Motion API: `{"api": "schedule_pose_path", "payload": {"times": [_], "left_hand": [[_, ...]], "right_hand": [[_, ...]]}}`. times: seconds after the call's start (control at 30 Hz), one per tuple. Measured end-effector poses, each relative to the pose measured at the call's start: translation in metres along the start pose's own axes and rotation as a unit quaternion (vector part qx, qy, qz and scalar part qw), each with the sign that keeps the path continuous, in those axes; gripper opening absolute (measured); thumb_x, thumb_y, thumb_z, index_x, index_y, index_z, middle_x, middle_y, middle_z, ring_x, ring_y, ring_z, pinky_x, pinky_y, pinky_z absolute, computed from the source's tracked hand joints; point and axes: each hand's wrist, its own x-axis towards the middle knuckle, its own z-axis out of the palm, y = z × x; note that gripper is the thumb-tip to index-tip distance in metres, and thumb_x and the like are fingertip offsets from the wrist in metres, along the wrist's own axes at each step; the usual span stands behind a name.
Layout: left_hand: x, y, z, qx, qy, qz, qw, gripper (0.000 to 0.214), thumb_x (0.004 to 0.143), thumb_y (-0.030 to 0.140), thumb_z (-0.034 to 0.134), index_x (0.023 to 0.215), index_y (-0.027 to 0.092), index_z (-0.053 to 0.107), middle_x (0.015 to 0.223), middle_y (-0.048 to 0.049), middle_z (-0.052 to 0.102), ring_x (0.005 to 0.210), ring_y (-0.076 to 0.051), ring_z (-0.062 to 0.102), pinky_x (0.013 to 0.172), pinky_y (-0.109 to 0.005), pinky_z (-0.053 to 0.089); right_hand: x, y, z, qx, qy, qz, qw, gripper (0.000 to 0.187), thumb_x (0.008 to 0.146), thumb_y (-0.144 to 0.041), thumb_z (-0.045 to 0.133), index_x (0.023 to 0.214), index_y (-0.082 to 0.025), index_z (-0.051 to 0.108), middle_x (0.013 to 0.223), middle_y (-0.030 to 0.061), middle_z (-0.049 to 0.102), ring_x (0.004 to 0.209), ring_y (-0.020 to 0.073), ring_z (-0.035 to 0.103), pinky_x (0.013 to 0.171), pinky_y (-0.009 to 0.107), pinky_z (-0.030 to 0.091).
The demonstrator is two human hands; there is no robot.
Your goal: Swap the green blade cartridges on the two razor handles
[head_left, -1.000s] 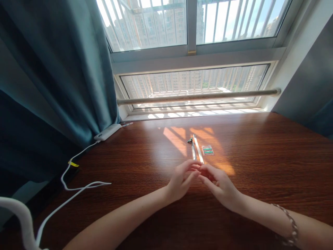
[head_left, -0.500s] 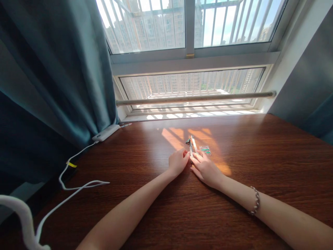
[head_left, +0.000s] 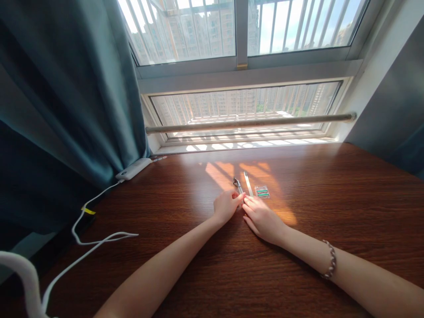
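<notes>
Wood table carries all. Left hand pinches the near end of the razor, whose head points to 11 o'clock. Right hand lies spread beside it. Cartridge pack lies at 1 o'clock. I think a loose pinch could let the fingers slide toward the blades.

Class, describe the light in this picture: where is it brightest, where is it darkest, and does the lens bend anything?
Head view: window backlit and washed out; warm sun patch across the table by the razor; curtain in deep shadow; window bars fan outward, probably wide-lens stretch.
</notes>
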Motion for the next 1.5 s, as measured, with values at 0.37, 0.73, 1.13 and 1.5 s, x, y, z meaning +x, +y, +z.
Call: {"api": "schedule_pose_path", "payload": {"times": [0.37,0.73,1.13,1.5], "left_hand": [[0.004,-0.009,0.0,-0.176,-0.002,0.01,0.984,0.043,0.076,0.052,0.041,0.055,0.017,0.053,0.052,0.001,0.054,0.052,-0.012,0.049,0.051,-0.023,0.033],[-0.021,0.011,-0.018,-0.418,-0.157,0.108,0.888,0.035,0.081,0.046,0.041,0.084,0.013,0.054,0.059,0.0004,0.052,0.054,-0.011,0.052,0.053,-0.024,0.042],[-0.039,0.026,-0.026,-0.477,-0.216,0.177,0.833,0.024,0.085,0.034,0.042,0.085,0.012,0.052,0.062,0.0003,0.052,0.047,-0.007,0.047,0.048,-0.021,0.035],[-0.036,0.024,-0.022,-0.521,-0.254,0.138,0.803,0.021,0.081,0.033,0.048,0.079,0.013,0.053,0.06,0.0017,0.049,0.046,-0.007,0.042,0.046,-0.022,0.029]], "right_hand": [[-0.001,-0.011,-0.007,0.051,0.02,-0.1,0.993,0.037,0.084,-0.013,0.038,0.118,-0.01,0.052,0.122,0.0142,0.053,0.124,0.0245,0.037,0.102,0.041,0.037],[0.013,0.018,-0.045,0.546,0.224,0.231,0.774,0.044,0.073,-0.035,0.064,0.111,-0.019,0.049,0.112,0.0103,0.057,0.104,0.0213,0.054,0.091,0.04,0.042],[0.016,0.024,-0.059,0.699,0.152,0.23,0.659,0.032,0.063,-0.025,0.072,0.095,-0.023,0.066,0.093,0.0024,0.067,0.086,0.0149,0.061,0.088,0.032,0.043],[0.016,0.021,-0.057,0.767,0.131,0.227,0.586,0.034,0.058,-0.014,0.075,0.09,-0.021,0.066,0.086,-0.0008,0.066,0.079,0.0089,0.06,0.079,0.02,0.043]]}}
